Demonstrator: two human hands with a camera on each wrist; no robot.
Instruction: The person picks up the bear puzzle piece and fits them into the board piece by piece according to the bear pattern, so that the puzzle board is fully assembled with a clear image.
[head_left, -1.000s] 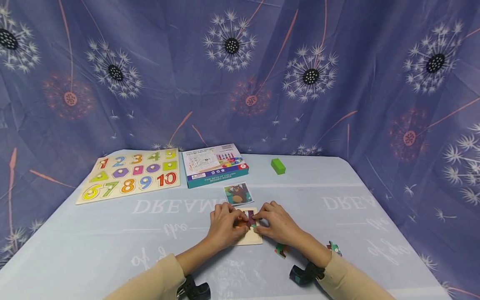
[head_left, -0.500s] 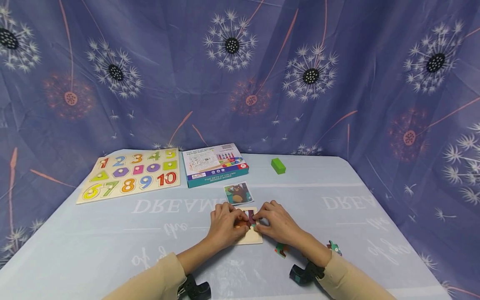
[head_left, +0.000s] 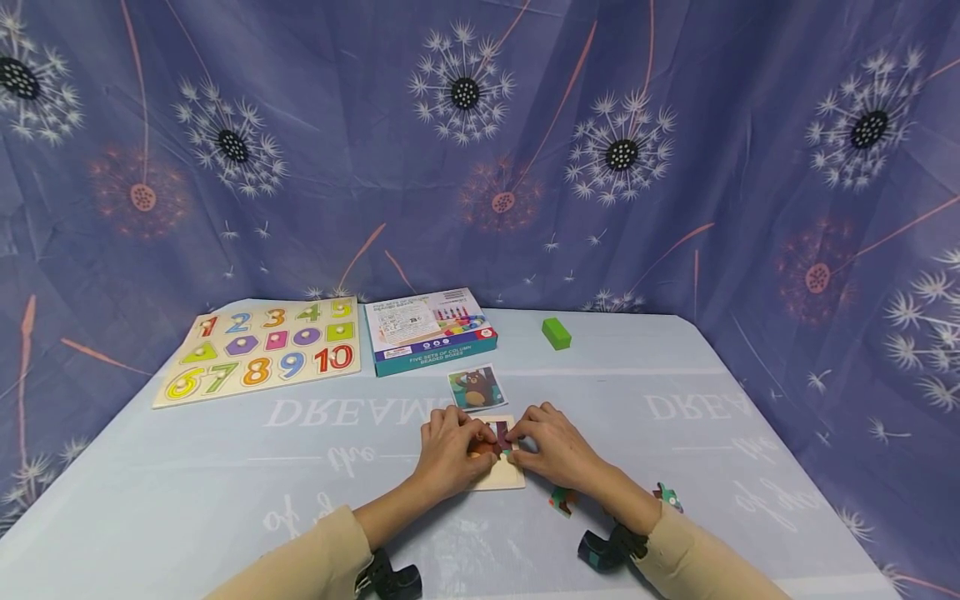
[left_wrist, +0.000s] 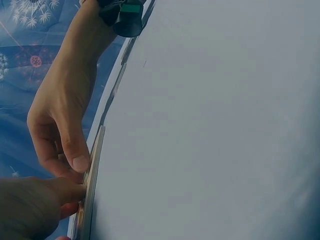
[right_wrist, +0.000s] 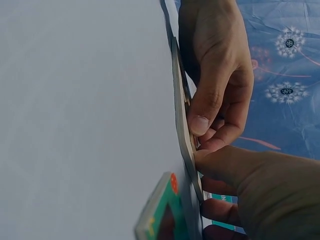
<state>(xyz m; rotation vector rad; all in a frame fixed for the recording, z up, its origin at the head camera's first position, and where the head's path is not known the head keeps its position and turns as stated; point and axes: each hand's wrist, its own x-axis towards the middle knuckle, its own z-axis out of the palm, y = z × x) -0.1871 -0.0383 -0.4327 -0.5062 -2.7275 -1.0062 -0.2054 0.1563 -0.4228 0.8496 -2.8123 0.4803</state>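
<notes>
A small wooden puzzle tray (head_left: pixel 504 481) lies flat on the table, with picture puzzle pieces (head_left: pixel 503 437) in brown, purple and green set in its upper part. My left hand (head_left: pixel 452 450) holds the pieces from the left with bent thumb and index finger. From the right, my right hand (head_left: pixel 558 446) pinches a dark piece at the tray's right side, its fingertips close to the left ones. The hands hide much of the picture. Both wrist views show the tray edge-on, the fingertips meeting over it. Beside the right forearm lies a loose puzzle piece (head_left: pixel 561 500).
A bear picture card (head_left: pixel 477 387) lies just beyond the tray. Farther back are a number puzzle board (head_left: pixel 262 348), a teal-edged box (head_left: pixel 431 329) and a green block (head_left: pixel 557 332). Another loose piece (head_left: pixel 668 497) sits right of the right forearm.
</notes>
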